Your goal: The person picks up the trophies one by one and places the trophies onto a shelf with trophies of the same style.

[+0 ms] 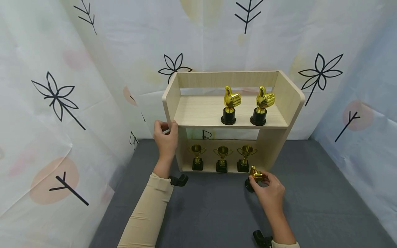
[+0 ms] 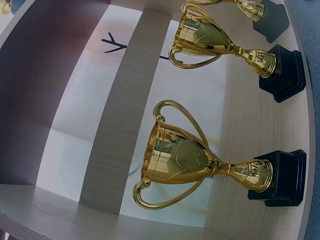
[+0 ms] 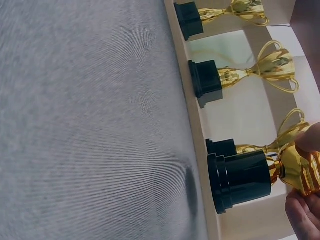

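In the head view my right hand (image 1: 270,189) pinches a gold thumbs-up trophy (image 1: 255,173) by its golden top, in front of the shelf's lower right. Its round black base (image 3: 240,180) shows in the right wrist view, hanging above the grey cloth. My left hand (image 1: 166,139) grips the left side edge of the light wooden shelf (image 1: 232,76), with thumb and fingers around the panel. Two more thumbs-up trophies, one (image 1: 229,105) and another (image 1: 262,105), stand upright on the upper tier. On the lower tier are three gold cup trophies, the left one (image 2: 182,157) nearest my left hand.
A dark grey cloth (image 1: 214,213) covers the table under the shelf. Patterned white curtains (image 1: 124,44) hang behind and on both sides. Black wrist straps (image 1: 179,180) sit on my wrists. The shelf's upper tier has a bare stretch (image 1: 198,110) on its left.
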The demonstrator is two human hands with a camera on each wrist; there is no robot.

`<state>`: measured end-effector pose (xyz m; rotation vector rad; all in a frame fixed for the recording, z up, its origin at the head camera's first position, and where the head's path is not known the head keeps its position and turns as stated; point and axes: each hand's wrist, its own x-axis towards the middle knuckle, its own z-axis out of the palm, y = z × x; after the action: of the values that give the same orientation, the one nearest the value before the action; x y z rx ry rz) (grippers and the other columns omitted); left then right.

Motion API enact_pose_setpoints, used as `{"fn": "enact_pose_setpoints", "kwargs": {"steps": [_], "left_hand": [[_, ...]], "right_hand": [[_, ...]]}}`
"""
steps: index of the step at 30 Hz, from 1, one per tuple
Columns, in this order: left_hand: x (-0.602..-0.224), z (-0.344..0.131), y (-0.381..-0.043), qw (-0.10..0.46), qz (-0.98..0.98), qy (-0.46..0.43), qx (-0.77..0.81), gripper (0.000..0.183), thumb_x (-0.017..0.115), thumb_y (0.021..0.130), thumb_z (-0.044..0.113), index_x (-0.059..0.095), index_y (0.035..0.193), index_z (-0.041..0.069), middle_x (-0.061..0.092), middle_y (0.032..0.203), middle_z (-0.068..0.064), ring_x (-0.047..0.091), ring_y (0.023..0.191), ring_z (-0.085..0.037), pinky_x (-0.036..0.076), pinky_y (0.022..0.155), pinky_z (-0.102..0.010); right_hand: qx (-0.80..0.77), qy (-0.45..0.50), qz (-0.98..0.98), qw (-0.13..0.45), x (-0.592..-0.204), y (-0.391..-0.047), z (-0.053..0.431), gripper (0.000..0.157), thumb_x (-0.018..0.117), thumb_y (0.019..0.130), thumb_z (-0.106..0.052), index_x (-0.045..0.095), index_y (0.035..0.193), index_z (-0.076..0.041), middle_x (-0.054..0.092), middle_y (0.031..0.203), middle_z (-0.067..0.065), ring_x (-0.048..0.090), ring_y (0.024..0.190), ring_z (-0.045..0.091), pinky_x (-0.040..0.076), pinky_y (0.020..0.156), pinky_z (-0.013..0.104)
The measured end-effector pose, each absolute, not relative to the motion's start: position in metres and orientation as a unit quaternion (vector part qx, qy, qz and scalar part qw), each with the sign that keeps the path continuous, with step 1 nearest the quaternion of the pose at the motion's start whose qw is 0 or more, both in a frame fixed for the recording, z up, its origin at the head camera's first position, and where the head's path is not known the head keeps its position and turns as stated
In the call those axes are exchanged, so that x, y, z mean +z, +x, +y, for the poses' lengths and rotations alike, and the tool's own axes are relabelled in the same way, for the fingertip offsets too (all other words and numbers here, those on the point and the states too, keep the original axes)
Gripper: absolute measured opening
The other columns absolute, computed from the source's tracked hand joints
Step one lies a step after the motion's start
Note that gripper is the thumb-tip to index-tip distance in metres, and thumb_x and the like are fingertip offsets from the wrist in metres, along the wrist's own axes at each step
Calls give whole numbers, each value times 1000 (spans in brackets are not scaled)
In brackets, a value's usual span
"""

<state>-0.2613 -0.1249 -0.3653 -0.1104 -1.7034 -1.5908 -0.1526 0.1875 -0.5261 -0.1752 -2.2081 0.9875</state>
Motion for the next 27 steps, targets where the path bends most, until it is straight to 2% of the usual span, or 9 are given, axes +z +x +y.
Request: {"fn": "enact_pose_setpoints", "kwargs": {"steps": [2,4,7,10,13,19,27], "left_hand": [[-366,-125,-261,392,-671,-44,-628,24,65,100,1,47,90,-10,53,89,-12,57,93,-51,52,79,-56],[-366,-125,-262,388,-672,-42,-629,24,65,100,2,47,90,-9,54,89,-12,58,93,-50,52,79,-54],[-367,-126,-263,382,-673,-36,-632,23,65,100,4,47,89,-6,53,90,-11,58,93,-46,52,80,-50],[-368,-127,-263,378,-674,-33,-634,23,65,101,5,47,88,-2,52,90,-8,58,92,-42,52,79,-45],[-368,-127,-264,378,-673,-36,-635,23,64,101,4,46,88,-3,51,89,-6,56,92,-41,51,79,-47],[-367,-126,-263,377,-674,-34,-634,22,65,101,4,47,88,-2,53,91,-10,57,93,-43,52,81,-50],[-368,-127,-263,374,-674,-36,-636,23,64,101,5,47,87,-2,51,90,-7,56,92,-38,51,80,-47]], "right_hand": [[382,-65,-851,354,-523,-152,187,42,96,76,-11,76,110,5,77,102,22,77,82,37,64,74,41],[381,-59,-850,359,-520,-151,187,42,97,76,-11,76,110,4,77,101,21,77,82,35,61,74,26],[381,-51,-847,368,-513,-150,187,42,97,75,-11,77,109,4,77,101,20,77,81,34,47,73,2],[384,-44,-843,374,-507,-149,187,41,97,76,-10,77,109,4,77,100,19,77,81,34,45,75,0],[386,-41,-840,379,-502,-148,186,41,97,75,-9,77,109,4,77,99,19,77,80,33,44,75,0],[387,-45,-840,377,-495,-147,182,42,97,76,-11,77,110,3,77,101,19,76,81,32,36,78,-5],[394,-43,-836,380,-489,-146,178,43,97,75,-11,77,110,3,77,104,19,76,82,33,37,79,-5]]}}
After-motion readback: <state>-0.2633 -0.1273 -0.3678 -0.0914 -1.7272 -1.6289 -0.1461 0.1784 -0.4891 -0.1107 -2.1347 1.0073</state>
